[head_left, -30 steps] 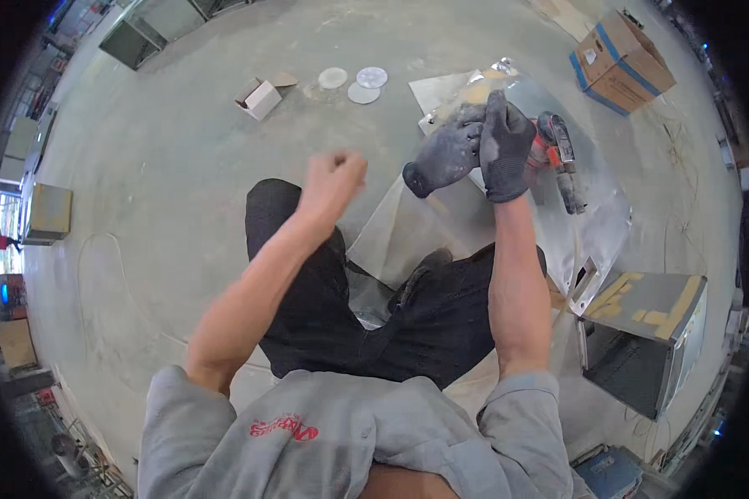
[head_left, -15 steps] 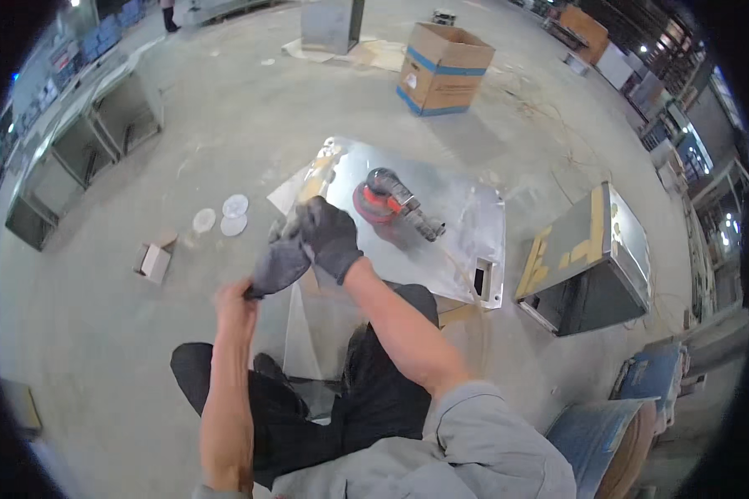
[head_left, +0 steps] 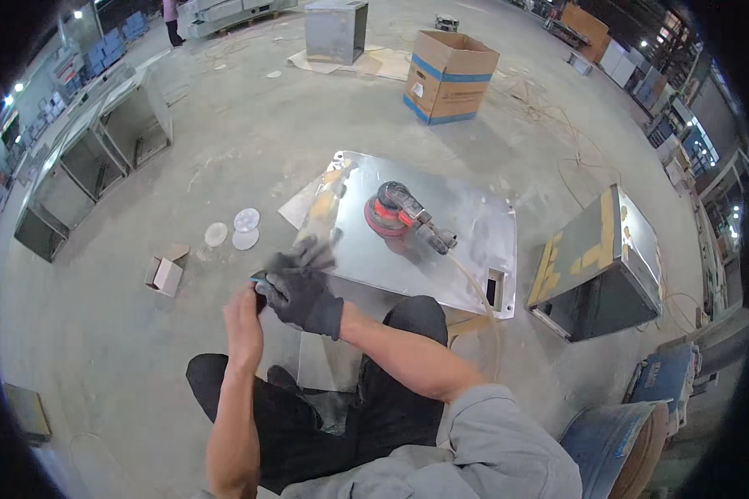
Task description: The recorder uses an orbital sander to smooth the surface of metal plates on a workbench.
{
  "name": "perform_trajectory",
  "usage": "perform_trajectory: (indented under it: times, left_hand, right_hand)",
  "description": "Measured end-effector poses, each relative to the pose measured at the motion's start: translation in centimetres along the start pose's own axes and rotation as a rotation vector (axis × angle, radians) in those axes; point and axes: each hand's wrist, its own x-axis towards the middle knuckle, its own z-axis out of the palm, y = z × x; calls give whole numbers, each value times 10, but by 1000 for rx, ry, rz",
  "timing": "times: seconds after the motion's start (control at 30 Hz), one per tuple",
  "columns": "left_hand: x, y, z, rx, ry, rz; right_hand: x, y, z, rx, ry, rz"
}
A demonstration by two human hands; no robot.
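A: The fingers [head_left: 312, 249] of the right hand [head_left: 301, 291] fan out wide inside a dark work glove [head_left: 295, 293], blurred at the tips. The bare left hand [head_left: 243, 309] has its fingers curled tight, pinching something dark at the glove's edge beside the wrist; I cannot tell whether that is the cuff itself or a second glove.

B: So which step is this?

A: I judge it to be gloving up: the right hand is covered, the left is not. The glove sits right between the two hands, in front of the person's knees, above the dark trousers [head_left: 308, 416].

B: And around them, in the head view?

A: Just beyond the hands lies a shiny metal sheet [head_left: 474, 241] on the concrete floor [head_left: 141, 349]. A red orbital sander [head_left: 395, 212] rests on it, hose trailing toward the person. A few pale round sanding discs [head_left: 235, 229] and a small open carton [head_left: 165, 274] lie to the left, well apart from the sheet.

B: What does the next move call for?

A: A firm tug at the cuff, probably, with the right fingers kept straight so the glove seats fully.
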Motion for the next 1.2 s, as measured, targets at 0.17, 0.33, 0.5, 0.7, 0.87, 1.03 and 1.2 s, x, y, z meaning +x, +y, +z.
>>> perform_trajectory:
  times: [0.17,0.33,0.5,0.7,0.87,1.03,1.2]
  left_hand:
    - [35,-12,-32,-154,-185,-70]
    - [29,5,-23,-91,163,97]
    - [26,26,-19,425,-65,245]
    - [64,-49,-38,78,-39,358]
    - [97,-71,-44,770,56,595]
    - [94,-50,-33,1109,206,498]
    - [126,-107,-28,846,97,547]
  right_hand:
    - [-36,-3,24,-227,-203,-495]
    - [-34,-23,17,-24,-214,-259]
    - [-39,-16,20,-130,-246,-385]
    - [-42,-16,40,-59,-295,-234]
    - [-43,-19,47,-29,-301,-313]
    - [-37,-37,40,11,-308,-381]
    - [-19,-1,12,-253,-376,-269]
